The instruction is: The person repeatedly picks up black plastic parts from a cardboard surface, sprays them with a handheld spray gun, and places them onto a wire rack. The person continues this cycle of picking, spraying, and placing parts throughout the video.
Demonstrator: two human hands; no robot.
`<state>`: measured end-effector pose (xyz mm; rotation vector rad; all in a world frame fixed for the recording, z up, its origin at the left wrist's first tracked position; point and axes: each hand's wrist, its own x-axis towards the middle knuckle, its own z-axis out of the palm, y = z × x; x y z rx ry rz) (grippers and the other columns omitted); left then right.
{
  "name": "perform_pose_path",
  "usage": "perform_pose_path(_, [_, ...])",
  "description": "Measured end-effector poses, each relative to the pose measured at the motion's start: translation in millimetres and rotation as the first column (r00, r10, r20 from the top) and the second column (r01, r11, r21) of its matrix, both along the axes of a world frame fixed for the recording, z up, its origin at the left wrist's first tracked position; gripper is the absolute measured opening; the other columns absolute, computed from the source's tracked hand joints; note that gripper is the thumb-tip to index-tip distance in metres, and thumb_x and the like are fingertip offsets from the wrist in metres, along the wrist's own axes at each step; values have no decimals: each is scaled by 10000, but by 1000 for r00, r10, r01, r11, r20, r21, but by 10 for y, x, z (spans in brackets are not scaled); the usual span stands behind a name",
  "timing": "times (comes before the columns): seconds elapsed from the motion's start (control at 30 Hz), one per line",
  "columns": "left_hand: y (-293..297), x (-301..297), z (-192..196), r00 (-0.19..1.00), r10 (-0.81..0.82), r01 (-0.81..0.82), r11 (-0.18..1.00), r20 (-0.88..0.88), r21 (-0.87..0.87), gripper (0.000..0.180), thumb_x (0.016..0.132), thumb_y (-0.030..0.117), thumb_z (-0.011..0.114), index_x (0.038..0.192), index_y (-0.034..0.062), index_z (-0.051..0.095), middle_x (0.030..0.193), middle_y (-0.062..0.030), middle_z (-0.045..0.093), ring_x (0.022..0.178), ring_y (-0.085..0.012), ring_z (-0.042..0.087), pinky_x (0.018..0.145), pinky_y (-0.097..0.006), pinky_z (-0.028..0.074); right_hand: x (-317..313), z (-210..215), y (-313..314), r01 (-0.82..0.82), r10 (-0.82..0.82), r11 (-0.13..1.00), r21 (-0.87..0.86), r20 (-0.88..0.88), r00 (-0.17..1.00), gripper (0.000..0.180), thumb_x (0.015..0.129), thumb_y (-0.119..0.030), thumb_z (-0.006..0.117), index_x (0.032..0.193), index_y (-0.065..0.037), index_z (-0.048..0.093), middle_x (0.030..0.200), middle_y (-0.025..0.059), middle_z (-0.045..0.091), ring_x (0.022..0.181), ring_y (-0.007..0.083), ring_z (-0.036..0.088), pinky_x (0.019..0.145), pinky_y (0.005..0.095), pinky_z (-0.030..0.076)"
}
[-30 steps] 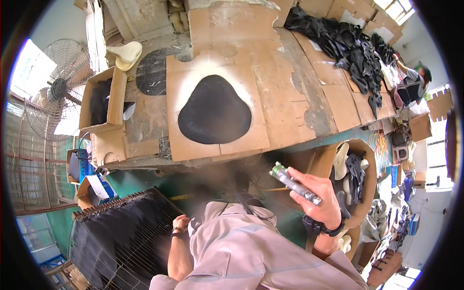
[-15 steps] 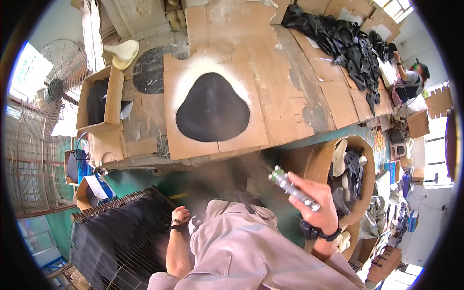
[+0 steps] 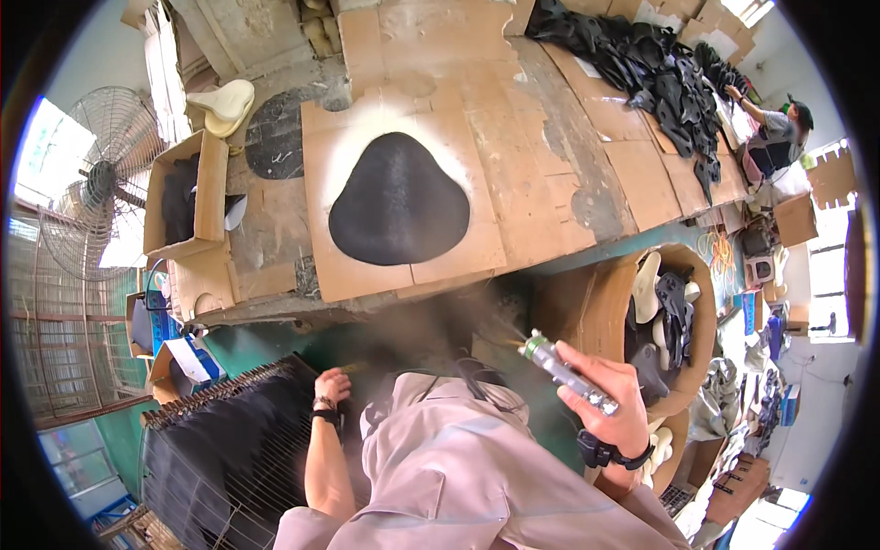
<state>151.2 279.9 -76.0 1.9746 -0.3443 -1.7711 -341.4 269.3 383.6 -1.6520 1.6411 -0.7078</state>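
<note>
My right hand (image 3: 600, 390) is wrapped round a small silver spray gun (image 3: 573, 374) with a green ring near its nozzle. Faint mist drifts from the nozzle toward the table's front edge. Loosely curled, with nothing visible in it, my left hand (image 3: 332, 385) hangs beside a wire rack (image 3: 234, 486) of black sheets (image 3: 220, 440). On the table, a black rounded-triangular piece (image 3: 399, 202) lies flat on a cardboard sheet (image 3: 321, 266). A pale spray mark surrounds its upper part, and a greyish speckled streak runs down its middle.
A box of dark pieces (image 3: 220, 197) and cream saddle shapes (image 3: 225, 103) sit on the table's left. Black parts (image 3: 632, 69) are heaped at far right, near another person (image 3: 779, 133). A large carton (image 3: 587, 307) of saddle-like parts stands right; a fan (image 3: 105, 174) stands left.
My left hand has shifted slightly left and up along the rack. My right hand has moved a little right and down with the spray gun. The speckled streak on the black piece looks more distinct.
</note>
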Motion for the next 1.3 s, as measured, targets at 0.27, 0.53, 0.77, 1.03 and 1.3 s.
perform_pose_path(0.27, [-1425,-266,365,977,-33,108,927,210,-359,280,925,92,627,1202,53,640,1054,-96,716,875,-192,696,681,-315,582,68,-283,13,199,-199,980,11,99,975,466,815,-3,713,1274,24,640,1034,189,726,865,248,712,791,329,535])
perform_pose_path(0.53, [-2569,-1084,295,641,-30,520,752,767,-405,376,798,172,739,1161,99,671,871,-101,707,863,-269,676,798,-394,537,148,-305,110,229,-239,970,81,165,957,488,791,21,699,1274,33,630,979,201,715,814,277,705,759,307,525])
perform_pose_path(0.77, [-2832,-1722,675,356,-119,569,814,927,-114,290,790,209,760,1054,193,642,1105,-102,630,1041,-319,639,880,-446,518,23,-229,428,344,-343,939,-6,57,938,473,806,-21,719,1268,39,638,881,142,701,725,209,656,711,293,516])
perform_pose_path(1.03, [-3231,-1840,639,905,385,-423,862,-182,-280,96,830,55,631,923,60,606,878,-65,610,831,-285,651,779,-528,541,-42,-470,424,432,-431,901,29,154,889,439,861,-16,718,1286,47,630,865,79,710,719,97,616,692,239,507])
perform_pose_path(1.3, [-3257,-1926,2467,565,326,-761,561,-758,-326,179,791,103,683,667,141,558,530,9,554,404,-108,474,402,-297,431,-19,-652,77,198,-191,980,-25,165,968,428,824,-14,709,1244,45,646,845,139,696,712,206,655,692,296,515])
